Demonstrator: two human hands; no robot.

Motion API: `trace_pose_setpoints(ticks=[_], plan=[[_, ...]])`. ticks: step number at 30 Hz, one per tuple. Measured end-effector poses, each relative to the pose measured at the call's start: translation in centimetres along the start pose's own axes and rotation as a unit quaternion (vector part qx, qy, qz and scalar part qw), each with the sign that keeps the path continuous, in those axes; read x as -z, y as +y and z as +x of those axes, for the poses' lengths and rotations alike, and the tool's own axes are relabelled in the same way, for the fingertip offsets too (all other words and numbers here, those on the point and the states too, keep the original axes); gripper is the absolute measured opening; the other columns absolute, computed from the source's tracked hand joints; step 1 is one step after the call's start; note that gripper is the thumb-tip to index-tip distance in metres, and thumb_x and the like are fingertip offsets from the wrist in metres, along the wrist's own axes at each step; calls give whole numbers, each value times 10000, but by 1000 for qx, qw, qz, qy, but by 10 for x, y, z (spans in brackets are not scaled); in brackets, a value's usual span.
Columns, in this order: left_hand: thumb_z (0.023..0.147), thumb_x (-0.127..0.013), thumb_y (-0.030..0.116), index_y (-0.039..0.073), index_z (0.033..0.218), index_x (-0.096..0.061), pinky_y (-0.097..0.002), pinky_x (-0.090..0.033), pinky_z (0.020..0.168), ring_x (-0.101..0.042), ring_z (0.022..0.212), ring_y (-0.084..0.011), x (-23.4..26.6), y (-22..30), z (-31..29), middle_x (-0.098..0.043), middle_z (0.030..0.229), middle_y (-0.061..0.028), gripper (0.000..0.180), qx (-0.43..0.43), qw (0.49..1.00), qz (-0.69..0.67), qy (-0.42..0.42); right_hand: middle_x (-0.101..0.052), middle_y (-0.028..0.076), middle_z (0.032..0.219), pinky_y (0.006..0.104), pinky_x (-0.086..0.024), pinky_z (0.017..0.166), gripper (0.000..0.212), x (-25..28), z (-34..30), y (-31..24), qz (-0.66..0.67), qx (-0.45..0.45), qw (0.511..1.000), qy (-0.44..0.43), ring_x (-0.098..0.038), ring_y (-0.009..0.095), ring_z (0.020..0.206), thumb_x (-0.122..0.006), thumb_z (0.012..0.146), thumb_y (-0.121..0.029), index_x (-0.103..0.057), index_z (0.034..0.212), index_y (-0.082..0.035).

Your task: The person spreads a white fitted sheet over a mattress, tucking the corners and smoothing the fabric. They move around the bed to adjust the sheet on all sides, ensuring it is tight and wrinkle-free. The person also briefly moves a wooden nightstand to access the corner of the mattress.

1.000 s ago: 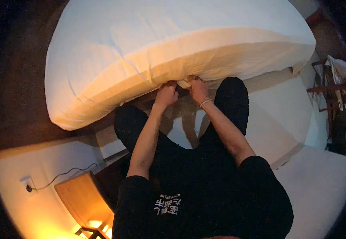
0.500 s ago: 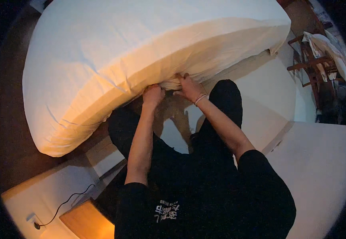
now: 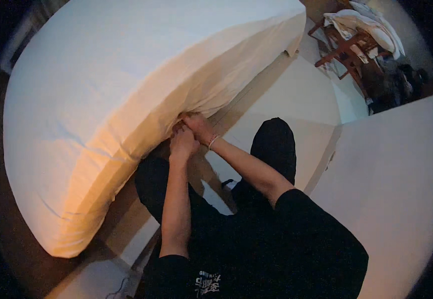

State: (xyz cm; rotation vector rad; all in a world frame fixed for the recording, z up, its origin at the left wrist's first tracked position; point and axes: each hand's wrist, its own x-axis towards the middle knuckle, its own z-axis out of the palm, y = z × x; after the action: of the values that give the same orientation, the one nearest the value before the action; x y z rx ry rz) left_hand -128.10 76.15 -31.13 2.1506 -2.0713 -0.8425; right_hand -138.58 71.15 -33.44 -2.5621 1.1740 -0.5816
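A white fitted sheet [image 3: 96, 74] covers a mattress that fills the upper left, its side lit warm yellow. Both of my hands are together at the lower edge of the mattress side. My left hand [image 3: 183, 143] is closed on the sheet's hem, knuckles up. Just beyond it, my right hand [image 3: 199, 127], with a bracelet at the wrist, has its fingers curled into the gathered cloth at the same edge. The fingertips of both are partly hidden by the folds. Creases run from there along the mattress side.
My bent knees [image 3: 274, 149] are close to the mattress. Pale floor [image 3: 296, 94] stretches to the right, with a white wall [image 3: 391, 189] beside me. At the far right a wooden chair [image 3: 348, 55] carries piled white cloth [image 3: 366, 27]. A dark cable [image 3: 119, 289] is at the lower left.
The view has turned, so mattress and chair sit further left. My right hand has come in close against the left, its fingers now deeper in the sheet's folds.
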Motion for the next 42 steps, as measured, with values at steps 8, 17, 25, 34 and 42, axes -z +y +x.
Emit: trace_pose_setpoints(ticks=[8,17,25,34,42], plan=[[675,-664,309,-141,1239,-394,-427,-450,901,-576,1035,-389,4,9,28,-578,1065,-319,770,6,997,-77,-12,-512,97,1221,518,-307,1000,448,17,-3,24,-119,7,990,-77,-442,288,1190,-554,802,-199,-507,1248,-196],[706,-603,303,-69,994,-628,-442,-448,888,-570,1049,-377,18,32,44,-580,1098,-282,471,77,988,-119,-63,-463,95,1337,583,-245,1030,430,-15,28,71,-127,-35,979,-155,-378,297,1276,-584,782,-287,-564,1199,-184],[774,-594,318,-57,1001,-617,-441,-455,884,-578,1002,-409,33,-3,-5,-589,1027,-313,439,142,988,-62,12,-493,156,1290,654,-144,1031,535,-18,35,37,-49,-16,985,-162,-399,386,1233,-551,783,-519,-576,1185,-166],[748,-583,246,-67,1141,-530,-432,-397,961,-508,1110,-421,-6,-25,15,-538,1153,-307,505,130,986,-97,41,-479,168,1286,555,-229,1058,538,12,29,67,2,105,960,-260,-381,341,1260,-564,813,-397,-477,1281,-147],[737,-604,286,-75,1202,-467,-426,-377,990,-457,1160,-430,-44,-44,23,-489,1212,-314,604,209,970,-39,115,-505,139,1178,506,-413,869,429,38,6,160,-17,179,977,-111,-469,323,1120,-622,736,-167,-525,1146,-84]])
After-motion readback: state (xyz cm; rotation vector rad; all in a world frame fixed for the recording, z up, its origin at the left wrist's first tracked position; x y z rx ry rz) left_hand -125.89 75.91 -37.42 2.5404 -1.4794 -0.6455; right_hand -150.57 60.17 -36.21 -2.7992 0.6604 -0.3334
